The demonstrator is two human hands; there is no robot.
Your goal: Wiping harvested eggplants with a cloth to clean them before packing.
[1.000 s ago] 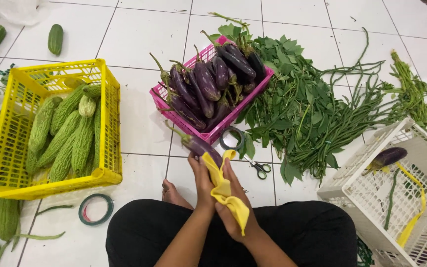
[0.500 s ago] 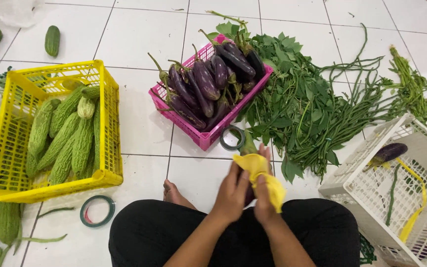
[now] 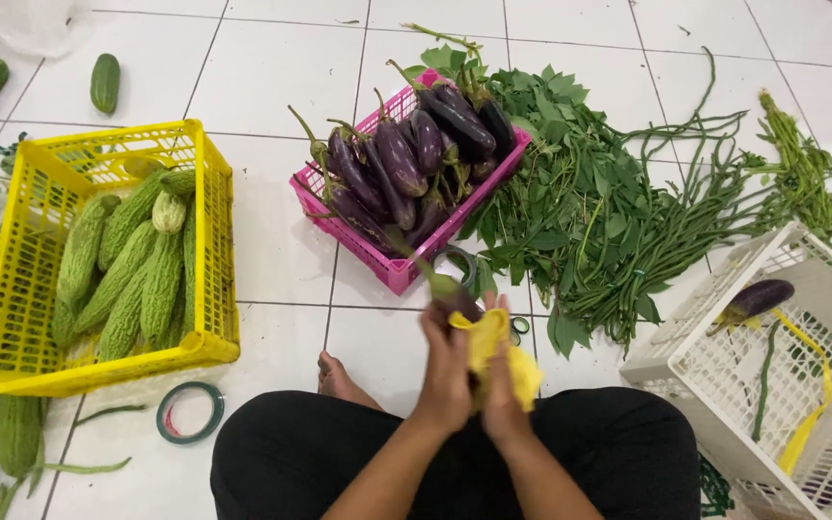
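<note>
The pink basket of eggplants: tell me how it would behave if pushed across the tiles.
The pink basket would probably slide rather than tip, since it sits low and flat on smooth glossy tiles. It is likely heavy for its size, being heaped with eggplants. The top ones lie above the rim, so a sharp shove might roll one off.

Yellow cloth showing between the hands, wrapping a dark purple eggplant with a green stem. Pink mesh basket carrying glossy purple-black eggplants. Yellow slotted crate carrying bumpy, ridged light-green bitter gourds. White lattice crate showing one purple eggplant and a yellow strap. Leafy greens and long beans showing deep green. Floor tiling white with grey grout lines. Tape roll showing green. Trousers showing black.
</note>
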